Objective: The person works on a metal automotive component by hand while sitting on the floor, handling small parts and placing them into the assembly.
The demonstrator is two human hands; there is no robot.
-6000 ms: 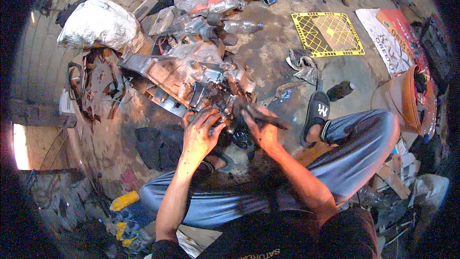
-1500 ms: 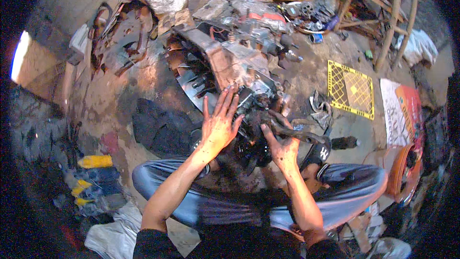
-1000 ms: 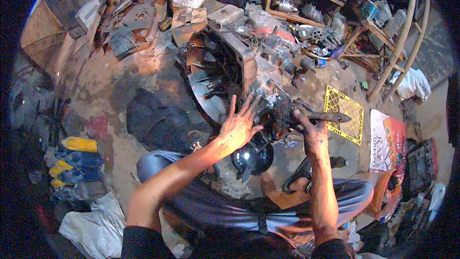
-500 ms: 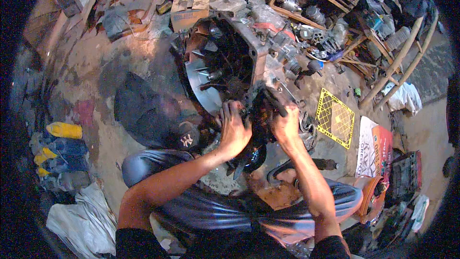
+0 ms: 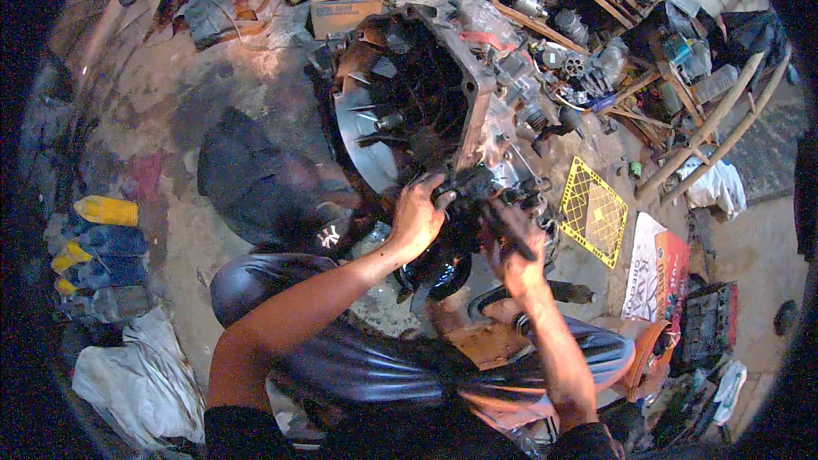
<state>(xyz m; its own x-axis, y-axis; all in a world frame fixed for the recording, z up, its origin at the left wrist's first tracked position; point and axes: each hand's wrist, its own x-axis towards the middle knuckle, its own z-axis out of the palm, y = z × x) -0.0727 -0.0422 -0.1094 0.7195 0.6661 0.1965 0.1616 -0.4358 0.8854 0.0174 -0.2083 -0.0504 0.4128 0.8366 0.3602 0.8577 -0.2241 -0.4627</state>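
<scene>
Curled left hand [image 5: 416,221], spread before, at housing [image 5: 475,89], cannot tell grip | holding dark tool [image 5: 518,240] in right hand [image 5: 518,271], apart | probably steadying

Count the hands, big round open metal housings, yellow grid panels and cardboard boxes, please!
Hands: 2 (left hand, right hand)
Big round open metal housing: 1
Yellow grid panel: 1
Cardboard box: 1
Total: 5

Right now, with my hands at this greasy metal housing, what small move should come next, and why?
I'd probably steady the right hand first. It and the dark, long tool it seems to hold look blurred, and they're close to the left hand, which is at the dark parts by the lower edge of the housing.
</scene>
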